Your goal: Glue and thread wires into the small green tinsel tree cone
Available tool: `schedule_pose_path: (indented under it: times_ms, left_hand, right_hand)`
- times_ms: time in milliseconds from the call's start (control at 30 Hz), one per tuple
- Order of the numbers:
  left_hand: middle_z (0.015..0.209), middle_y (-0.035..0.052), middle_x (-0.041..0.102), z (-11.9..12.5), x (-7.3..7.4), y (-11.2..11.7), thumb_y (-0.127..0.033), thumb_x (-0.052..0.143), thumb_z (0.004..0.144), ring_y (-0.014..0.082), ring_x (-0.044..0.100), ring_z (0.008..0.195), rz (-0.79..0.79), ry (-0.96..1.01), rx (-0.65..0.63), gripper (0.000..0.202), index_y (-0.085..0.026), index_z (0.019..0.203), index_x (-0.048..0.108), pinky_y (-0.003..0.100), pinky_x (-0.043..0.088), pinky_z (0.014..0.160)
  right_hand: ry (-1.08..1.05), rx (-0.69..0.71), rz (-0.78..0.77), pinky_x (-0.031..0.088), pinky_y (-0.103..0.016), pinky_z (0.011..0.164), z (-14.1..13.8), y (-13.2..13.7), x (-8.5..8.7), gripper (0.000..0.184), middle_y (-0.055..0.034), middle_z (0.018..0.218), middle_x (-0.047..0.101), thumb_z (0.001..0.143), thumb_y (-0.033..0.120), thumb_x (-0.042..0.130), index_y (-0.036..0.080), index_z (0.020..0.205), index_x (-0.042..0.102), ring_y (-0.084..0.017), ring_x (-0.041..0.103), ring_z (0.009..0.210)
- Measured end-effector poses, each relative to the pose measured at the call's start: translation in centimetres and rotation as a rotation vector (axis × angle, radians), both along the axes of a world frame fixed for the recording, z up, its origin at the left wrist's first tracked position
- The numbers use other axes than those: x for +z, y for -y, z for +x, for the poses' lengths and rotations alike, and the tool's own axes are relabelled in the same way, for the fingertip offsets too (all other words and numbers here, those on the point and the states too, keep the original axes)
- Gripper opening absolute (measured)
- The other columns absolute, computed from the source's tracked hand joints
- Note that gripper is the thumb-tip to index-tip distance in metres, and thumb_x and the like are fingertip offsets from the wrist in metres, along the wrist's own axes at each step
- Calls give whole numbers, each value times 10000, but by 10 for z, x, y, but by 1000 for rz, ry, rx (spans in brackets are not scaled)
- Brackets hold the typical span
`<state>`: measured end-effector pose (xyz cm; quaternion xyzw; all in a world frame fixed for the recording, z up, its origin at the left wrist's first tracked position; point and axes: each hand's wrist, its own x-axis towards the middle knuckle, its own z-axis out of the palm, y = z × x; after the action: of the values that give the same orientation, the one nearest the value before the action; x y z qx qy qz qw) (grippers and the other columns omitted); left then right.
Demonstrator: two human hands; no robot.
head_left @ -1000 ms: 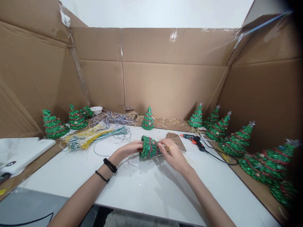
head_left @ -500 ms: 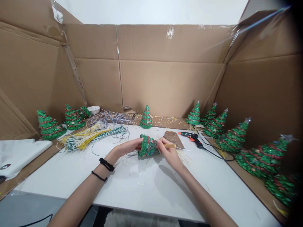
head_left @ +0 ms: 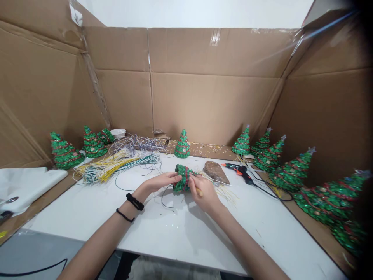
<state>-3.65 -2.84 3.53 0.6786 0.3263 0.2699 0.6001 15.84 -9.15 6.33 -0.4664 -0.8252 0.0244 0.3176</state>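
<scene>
A small green sequinned tree (head_left: 183, 179) with red trim lies on its side just above the white table (head_left: 163, 233). My left hand (head_left: 159, 182), with black bands on the wrist, pinches its left end. My right hand (head_left: 204, 194) grips its right end, fingers closed, and a short wooden stick (head_left: 199, 191) pokes out between them. A thin dark wire (head_left: 164, 200) trails from the tree onto the table.
Finished green trees stand along the right edge (head_left: 291, 173), the back (head_left: 182, 144) and the left (head_left: 64, 152). A bundle of yellow and green wires (head_left: 113, 167) lies back left. A glue gun (head_left: 239, 172) and a brown cone (head_left: 216, 172) lie behind my hands. Cardboard walls (head_left: 210, 105) surround the table.
The tree has been turned between my hands and sits slightly lower and more compact. The stick has shifted from pointing right to poking out under my right fingers.
</scene>
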Motion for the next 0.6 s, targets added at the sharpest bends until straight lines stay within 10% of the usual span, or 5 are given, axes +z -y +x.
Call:
schedule_pose_path:
  times_ms: [300,467,600]
  left_hand:
    - [951,63,644,7,6,6,-553,531,813,175,521,887,-10,73,71,458,-158,1015,645,305,402,817]
    - [915,65,641,12,9,10,-600,448,836,165,516,817,60,-21,47,513,-150,972,652,306,410,778]
    - [919,67,655,15,13,14,-642,380,840,179,528,838,161,-112,56,566,-155,904,663,319,419,812]
  right_hand:
    - [-103,-72,-290,267,-243,514,-12,-20,29,396,-22,492,546,897,282,336,187,548,498,-119,471,476]
    - [-732,118,-729,214,-207,373,13,-34,7,357,27,407,494,851,409,321,190,628,494,-84,327,315]
    - [-951,170,-709,223,-198,352,22,-19,-17,386,17,559,555,835,545,392,188,738,503,-78,400,363]
